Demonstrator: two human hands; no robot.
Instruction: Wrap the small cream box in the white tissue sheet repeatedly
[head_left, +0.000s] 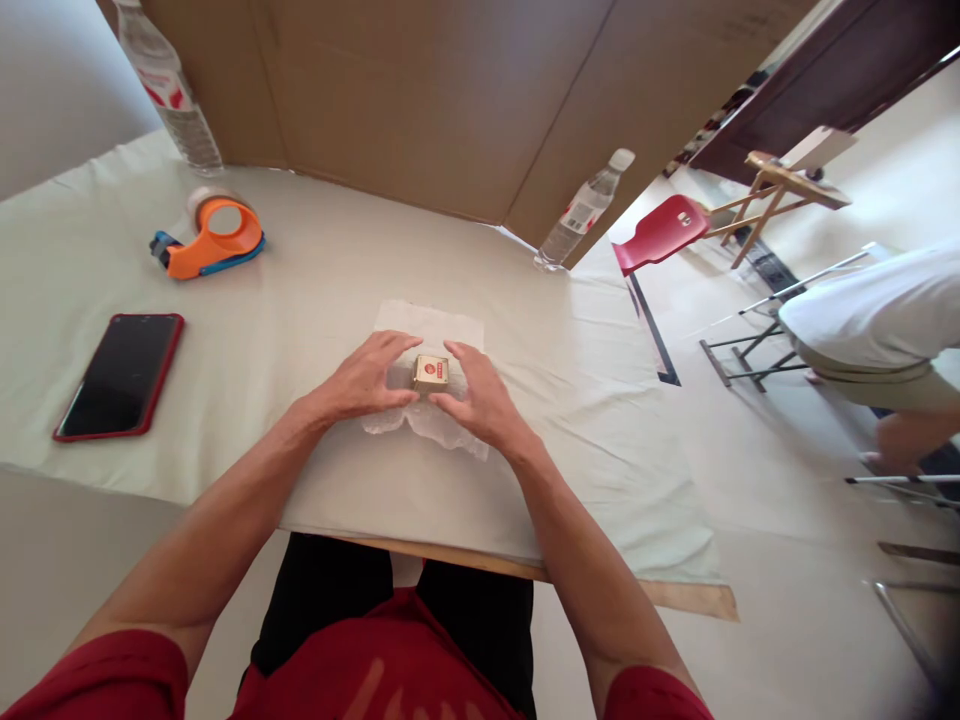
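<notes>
A small gold box (430,372) with a red label sits on a sheet of white wrapping foam (435,330) in the middle of the table. My left hand (364,380) lies to the left of the box, fingers curled over the foam and touching the box's side. My right hand (480,398) is on the right of it, fingers pressing crumpled foam (442,428) up against the box. Both hands close around the box and the foam from either side.
A red-cased phone (120,375) lies at the left. An orange tape dispenser (214,235) and a water bottle (169,85) stand at the back left, another bottle (581,212) at the back right. Cardboard walls (420,90) back the table (225,310). A red chair (660,230) and a seated person (877,320) are to the right.
</notes>
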